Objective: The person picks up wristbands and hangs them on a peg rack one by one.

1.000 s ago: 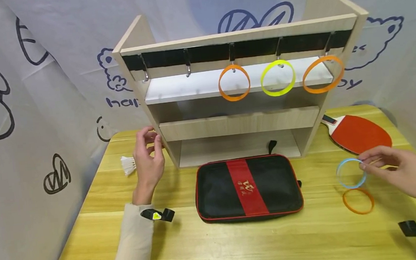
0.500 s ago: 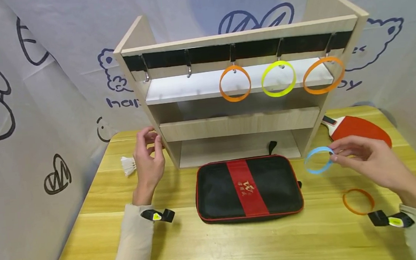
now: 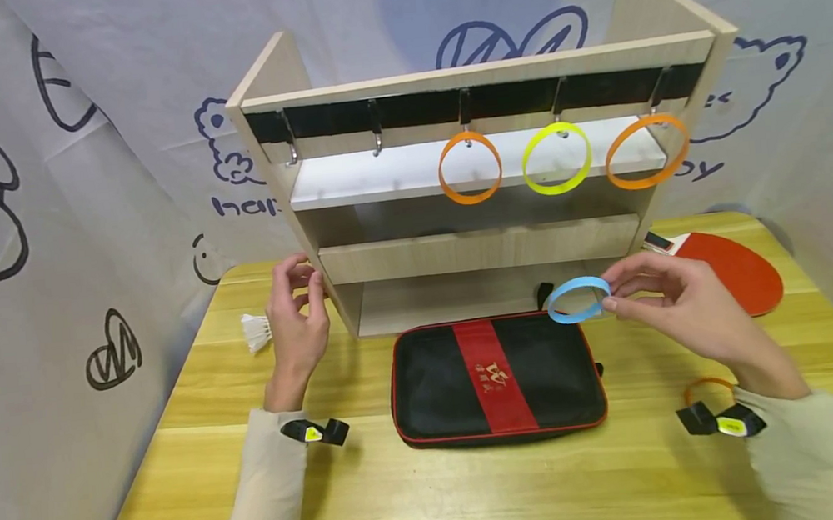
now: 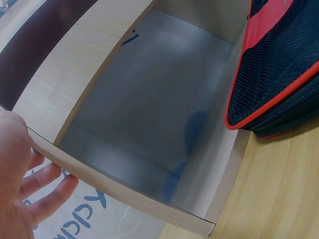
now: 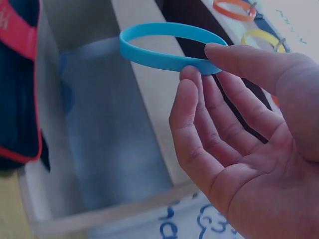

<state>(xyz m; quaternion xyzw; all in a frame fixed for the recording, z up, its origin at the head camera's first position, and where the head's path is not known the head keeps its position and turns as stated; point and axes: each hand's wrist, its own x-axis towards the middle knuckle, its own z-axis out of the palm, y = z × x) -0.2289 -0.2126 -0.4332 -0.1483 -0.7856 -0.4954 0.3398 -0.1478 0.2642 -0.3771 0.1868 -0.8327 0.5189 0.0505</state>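
Observation:
My right hand (image 3: 685,314) pinches a light blue silicone wristband (image 3: 586,282) between thumb and fingertips. In the head view the band overlaps the far right corner of the black case and the lower shelf opening. The right wrist view shows the wristband (image 5: 152,59) from close by, its loop stretching left from the fingertips. My left hand (image 3: 298,330) holds the left side panel of the wooden shelf (image 3: 476,250), thumb over the front edge and fingers against the outer side. Orange (image 3: 472,198), yellow (image 3: 560,187) and orange (image 3: 638,182) wristbands hang from the three right-hand hooks.
Two bare hooks (image 3: 378,142) are at the left of the shelf's black strip. A black case (image 3: 436,384) with a red stripe lies before the shelf. A red paddle (image 3: 737,271), a shuttlecock (image 3: 256,332) and a partly hidden orange wristband (image 3: 707,381) lie on the table.
My right hand has carried the blue wristband left and toward the shelf, from above the orange band on the table to the case's far right corner. The left hand has stayed put.

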